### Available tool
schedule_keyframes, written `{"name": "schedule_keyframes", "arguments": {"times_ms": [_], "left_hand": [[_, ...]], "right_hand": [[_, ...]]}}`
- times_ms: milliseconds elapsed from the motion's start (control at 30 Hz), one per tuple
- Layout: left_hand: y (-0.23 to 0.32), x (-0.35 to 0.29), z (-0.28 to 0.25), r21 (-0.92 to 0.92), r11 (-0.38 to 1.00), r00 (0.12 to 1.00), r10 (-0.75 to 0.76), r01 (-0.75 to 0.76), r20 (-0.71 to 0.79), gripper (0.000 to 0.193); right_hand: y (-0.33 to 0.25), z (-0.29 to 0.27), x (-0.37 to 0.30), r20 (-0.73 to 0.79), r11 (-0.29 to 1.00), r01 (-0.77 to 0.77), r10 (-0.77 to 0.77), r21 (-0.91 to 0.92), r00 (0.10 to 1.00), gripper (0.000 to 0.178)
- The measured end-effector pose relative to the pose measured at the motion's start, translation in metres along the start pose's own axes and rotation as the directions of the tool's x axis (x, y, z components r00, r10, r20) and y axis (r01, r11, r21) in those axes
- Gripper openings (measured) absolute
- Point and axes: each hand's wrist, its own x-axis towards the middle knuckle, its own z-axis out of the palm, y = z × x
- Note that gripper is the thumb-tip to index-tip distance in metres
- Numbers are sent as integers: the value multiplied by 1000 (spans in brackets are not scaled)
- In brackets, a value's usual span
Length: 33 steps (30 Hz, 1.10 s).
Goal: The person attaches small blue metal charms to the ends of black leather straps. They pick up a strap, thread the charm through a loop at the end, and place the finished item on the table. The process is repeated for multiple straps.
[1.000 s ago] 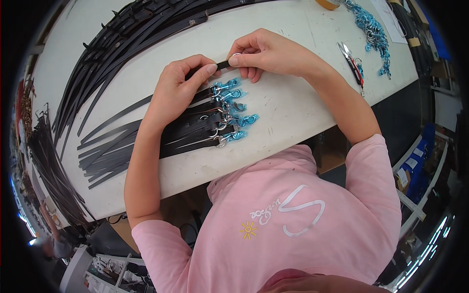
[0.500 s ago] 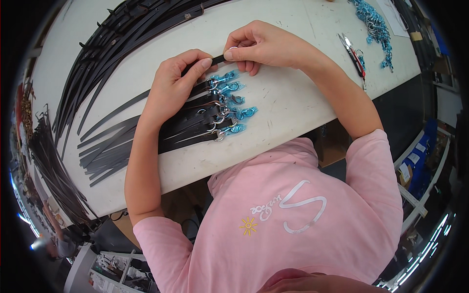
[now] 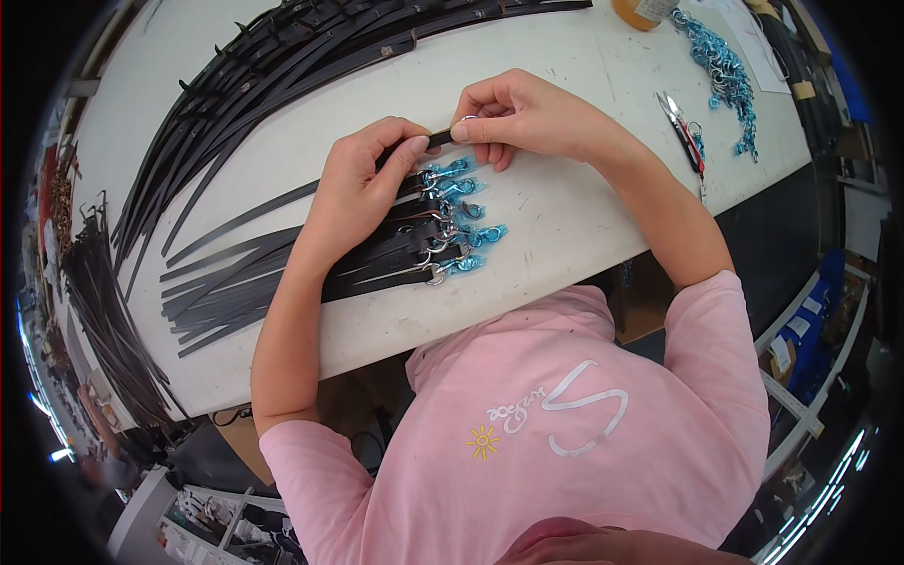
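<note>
Across the bottom of the view, closest to the camera, spreads a pink shirt point(image 3: 527, 395) with a white printed design and a yellow sun on its front. Just past it runs the near edge of a pale, scuffed table point(image 3: 565, 235). On this, a bundle of flat black straps point(image 3: 377, 250) lies fanned out toward the left, partly covered by the left forearm. Metal clips point(image 3: 466, 235) in blue film sit in a column at the right ends of those straps.

Just beyond the topmost clips, both hands are raised close together, a short gap between them. A dark strap piece point(image 3: 441, 137) bridges that gap: the left hand point(image 3: 370, 174) pinches one end between thumb and forefinger, and the right hand point(image 3: 513, 118) pinches the other. Something small and shiny shows at the right fingertips; I cannot tell what it is.

Off to the right lie red-and-black snips point(image 3: 683, 137), blades pointing away from the person. Past the left hand, a larger heap of long black straps point(image 3: 254, 94) curves along the far side. At far right rests a tangled string of blue-wrapped metal pieces point(image 3: 720, 71), with an amber container point(image 3: 643, 11) just beside it, cut off by the upper edge.
</note>
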Motion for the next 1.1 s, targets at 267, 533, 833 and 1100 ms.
{"name": "schedule_keyframes", "arguments": {"times_ms": [267, 533, 833, 1100], "left_hand": [[1, -1, -2, 24, 1000, 1000, 9, -9, -2, 18], [3, -3, -2, -12, 999, 999, -51, 51, 13, 23], [4, -2, -1, -18, 995, 996, -94, 94, 15, 22], [3, -1, 0, -63, 991, 993, -114, 115, 19, 23]], "right_hand": [[-2, 1, 0, 9, 1000, -5, 5, 27, 1000, 24], [1, 1, 3, 23, 999, -17, 16, 42, 1000, 25], [2, -1, 4, 39, 997, -30, 27, 75, 999, 24], [2, 0, 4, 34, 996, -40, 37, 81, 999, 25]]}}
